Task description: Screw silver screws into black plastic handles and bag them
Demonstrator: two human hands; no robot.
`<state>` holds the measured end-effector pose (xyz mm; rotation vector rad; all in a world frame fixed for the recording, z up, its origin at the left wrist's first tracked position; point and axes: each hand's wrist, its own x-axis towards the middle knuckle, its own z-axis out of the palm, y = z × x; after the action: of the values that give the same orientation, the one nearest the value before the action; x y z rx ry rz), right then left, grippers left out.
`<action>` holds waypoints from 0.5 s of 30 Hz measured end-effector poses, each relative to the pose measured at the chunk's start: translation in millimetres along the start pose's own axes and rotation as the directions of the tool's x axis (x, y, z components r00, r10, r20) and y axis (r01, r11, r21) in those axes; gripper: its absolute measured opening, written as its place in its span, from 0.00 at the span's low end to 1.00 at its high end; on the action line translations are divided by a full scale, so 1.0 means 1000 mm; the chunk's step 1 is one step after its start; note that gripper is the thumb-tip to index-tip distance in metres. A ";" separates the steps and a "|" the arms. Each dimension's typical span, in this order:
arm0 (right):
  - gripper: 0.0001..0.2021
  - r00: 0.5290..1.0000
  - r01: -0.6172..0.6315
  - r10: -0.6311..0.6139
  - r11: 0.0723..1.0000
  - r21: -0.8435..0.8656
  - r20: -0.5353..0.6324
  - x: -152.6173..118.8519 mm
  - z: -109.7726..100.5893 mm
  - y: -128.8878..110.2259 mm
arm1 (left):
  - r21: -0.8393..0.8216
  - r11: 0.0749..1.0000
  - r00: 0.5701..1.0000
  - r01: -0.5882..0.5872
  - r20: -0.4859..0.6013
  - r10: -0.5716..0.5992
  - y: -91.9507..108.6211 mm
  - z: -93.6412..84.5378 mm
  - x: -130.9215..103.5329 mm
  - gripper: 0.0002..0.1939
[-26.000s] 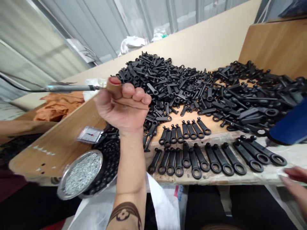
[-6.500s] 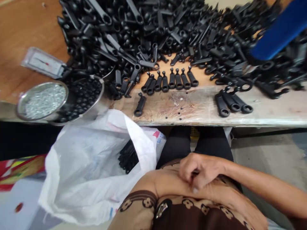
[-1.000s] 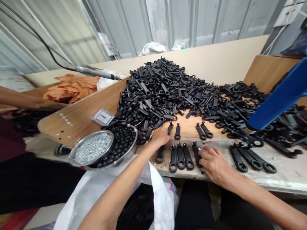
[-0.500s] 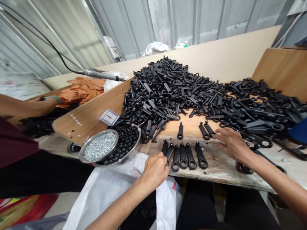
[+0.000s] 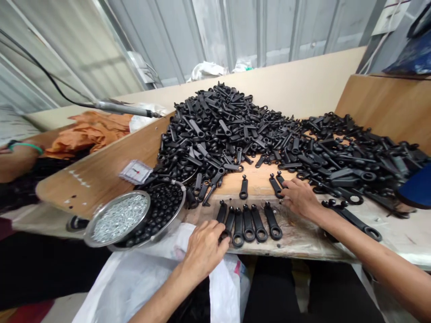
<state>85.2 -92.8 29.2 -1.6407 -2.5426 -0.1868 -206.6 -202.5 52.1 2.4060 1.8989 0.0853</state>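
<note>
Several black ring-ended levers (image 5: pixel 248 224), each with a small ball at its far end, lie side by side along the bench's front edge. At the left end of this row is my left hand (image 5: pixel 205 244), its fingers and thumb closed round the lower end of a lever that they partly hide. My right hand (image 5: pixel 299 197) has its fingertips closed on one of two levers (image 5: pixel 275 185) lying behind the row; its grip is partly hidden. A single lever (image 5: pixel 244 187) lies to the left of that pair. Under my right forearm are more levers (image 5: pixel 357 222).
A large heap of black levers (image 5: pixel 218 121) covers the back of the bench. Left are a bowl of metal pins (image 5: pixel 121 218), a bowl of black balls (image 5: pixel 164 202), a small dial gauge (image 5: pixel 135 172) and a hanging power screwdriver (image 5: pixel 124 108). Another person's arm (image 5: pixel 20 161) shows far left.
The view has turned a little to the right. My right hand has closed its stretched fingers onto a lever behind the row. My left hand stays at the row's left end.
</note>
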 end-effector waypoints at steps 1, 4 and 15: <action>0.08 1.000 -0.004 0.004 1.000 -0.002 -0.005 0.000 0.000 0.000 | -0.015 1.000 1.000 0.001 -0.008 -0.001 -0.003 0.000 0.000 0.12; 0.08 1.000 -0.004 0.003 1.000 -0.017 -0.030 0.001 0.003 0.001 | -0.029 1.000 1.000 -0.007 -0.005 0.007 -0.008 0.001 -0.001 0.12; 0.07 0.996 0.086 -0.086 0.996 0.024 -0.010 0.004 0.006 0.001 | -0.066 0.996 0.998 -0.058 0.026 0.060 -0.022 0.012 -0.001 0.18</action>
<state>84.6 -87.6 24.2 -1.5198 -2.5996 -0.1695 -226.7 -199.0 37.9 2.4073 1.7851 0.1143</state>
